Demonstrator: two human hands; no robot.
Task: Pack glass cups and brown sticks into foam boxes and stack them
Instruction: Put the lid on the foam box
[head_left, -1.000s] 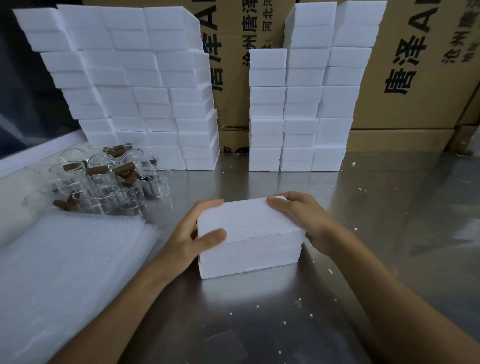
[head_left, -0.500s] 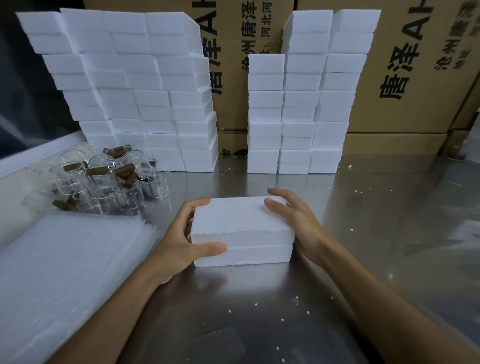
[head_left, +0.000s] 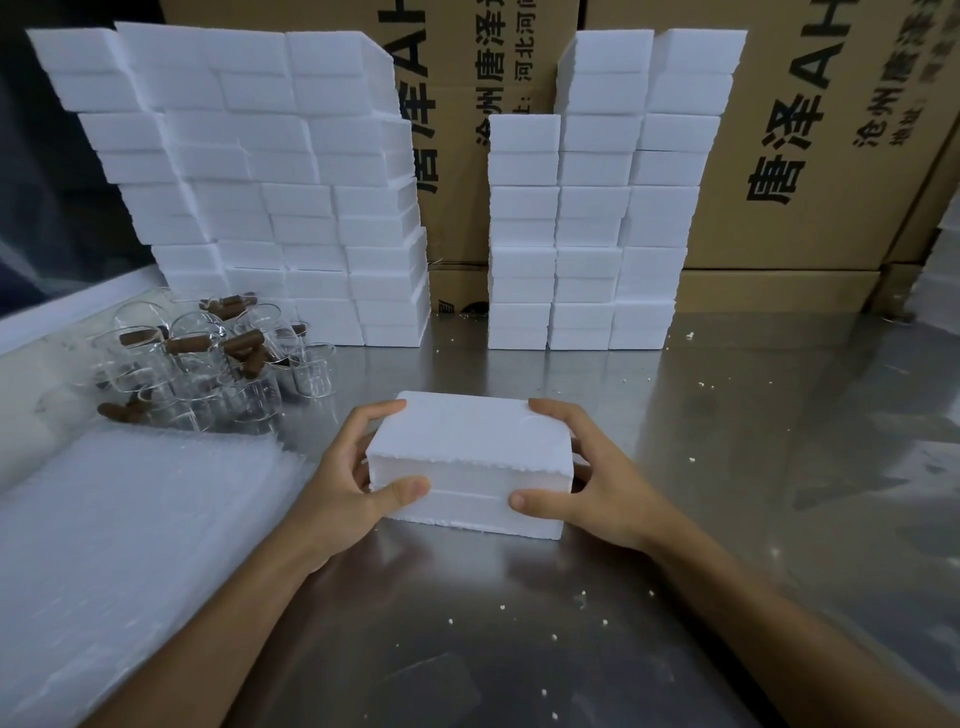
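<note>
A closed white foam box (head_left: 470, 457) made of two halves sits on the steel table (head_left: 727, 467) in front of me. My left hand (head_left: 353, 483) grips its left end, thumb on the front seam and fingers over the top edge. At the right end my right hand (head_left: 587, 478) holds it the same way. A cluster of glass cups (head_left: 208, 364) with brown sticks (head_left: 189, 344) lying on and among them stands at the left. What the box holds is hidden.
Tall stacks of foam boxes stand at the back left (head_left: 270, 197) and back centre (head_left: 602, 218) against cardboard cartons (head_left: 810, 130). A pile of white foam sheets (head_left: 119, 545) lies at the near left. Foam crumbs dot the table.
The box has been set down flat and squared in front of me. My right hand shifted from resting on top to gripping the right end, thumb now on the front.
</note>
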